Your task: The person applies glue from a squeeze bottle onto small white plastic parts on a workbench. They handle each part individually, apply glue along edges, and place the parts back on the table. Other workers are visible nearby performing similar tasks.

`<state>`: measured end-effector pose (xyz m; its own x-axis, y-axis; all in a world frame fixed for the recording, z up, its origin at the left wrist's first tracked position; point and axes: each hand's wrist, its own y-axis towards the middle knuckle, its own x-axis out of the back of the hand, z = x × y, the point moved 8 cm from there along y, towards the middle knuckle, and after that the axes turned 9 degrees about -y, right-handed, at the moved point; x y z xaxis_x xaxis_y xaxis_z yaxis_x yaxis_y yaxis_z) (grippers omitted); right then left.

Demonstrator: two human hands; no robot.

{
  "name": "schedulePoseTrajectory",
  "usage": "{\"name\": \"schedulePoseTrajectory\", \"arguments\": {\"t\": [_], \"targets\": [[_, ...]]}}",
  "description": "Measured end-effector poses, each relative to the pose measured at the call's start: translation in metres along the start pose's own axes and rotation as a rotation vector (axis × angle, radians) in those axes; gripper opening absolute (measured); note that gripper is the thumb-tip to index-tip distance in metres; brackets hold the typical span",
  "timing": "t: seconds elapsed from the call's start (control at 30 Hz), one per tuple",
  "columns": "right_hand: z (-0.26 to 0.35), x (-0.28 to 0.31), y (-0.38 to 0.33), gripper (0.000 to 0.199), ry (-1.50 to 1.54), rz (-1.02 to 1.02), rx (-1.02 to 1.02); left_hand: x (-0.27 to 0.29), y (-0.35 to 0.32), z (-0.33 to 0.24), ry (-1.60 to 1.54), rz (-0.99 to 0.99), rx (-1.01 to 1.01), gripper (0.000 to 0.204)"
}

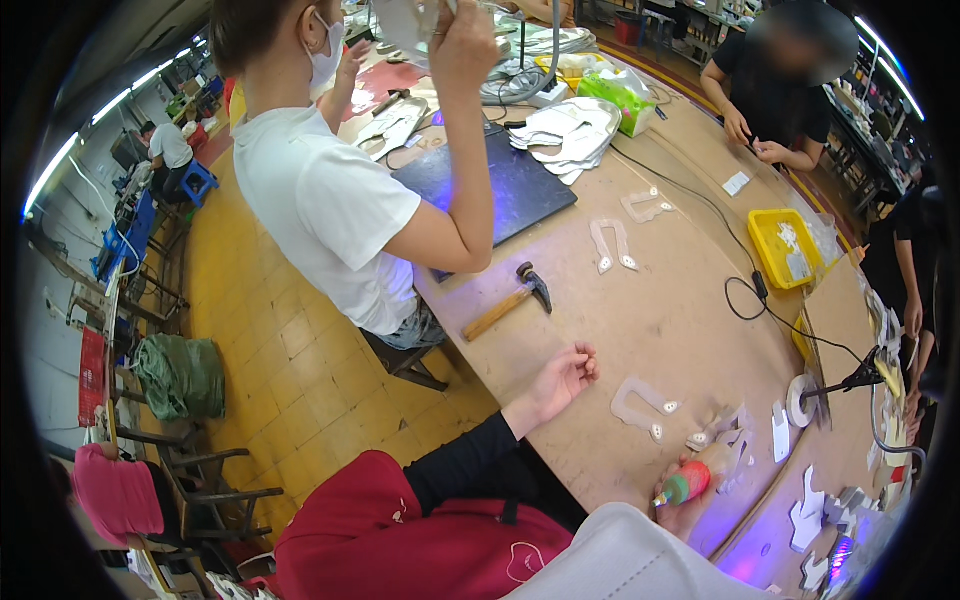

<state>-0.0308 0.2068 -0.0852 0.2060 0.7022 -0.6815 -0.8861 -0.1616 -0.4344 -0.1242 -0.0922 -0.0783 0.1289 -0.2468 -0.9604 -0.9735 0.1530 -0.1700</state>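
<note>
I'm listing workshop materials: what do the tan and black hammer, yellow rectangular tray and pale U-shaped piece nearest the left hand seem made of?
Tan and black hammer: handle probably wood, warm tan; head likely metal, dark, slightly shiny.
Yellow rectangular tray: likely plastic, smooth, evenly coloured.
Pale U-shaped piece: thin, matte, sheetlike; fabric or plastic, unclear.

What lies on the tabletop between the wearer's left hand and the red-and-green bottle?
In the head view, a pale U-shaped piece lies on the tabletop between the left hand and the bottle held in the right hand.
</note>
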Motion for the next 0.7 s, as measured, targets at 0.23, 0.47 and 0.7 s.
{"name": "schedulePoseTrajectory", "arguments": {"t": [0.23, 0.47, 0.7], "targets": [[-0.001, 0.011, 0.002, 0.074, -0.05, -0.039, -0.003, 0.0, -0.001, 0.003, 0.002, 0.035, -0.002, 0.01], [-0.003, 0.002, 0.002, 0.071, 0.034, 0.023, -0.037, 0.003, 0.002, 0.003, 0.02, 0.032, -0.006, 0.01], [0.002, -0.007, -0.001, 0.072, -0.012, 0.038, -0.007, 0.004, 0.0, 0.004, 0.022, 0.009, -0.004, 0.01]]}}
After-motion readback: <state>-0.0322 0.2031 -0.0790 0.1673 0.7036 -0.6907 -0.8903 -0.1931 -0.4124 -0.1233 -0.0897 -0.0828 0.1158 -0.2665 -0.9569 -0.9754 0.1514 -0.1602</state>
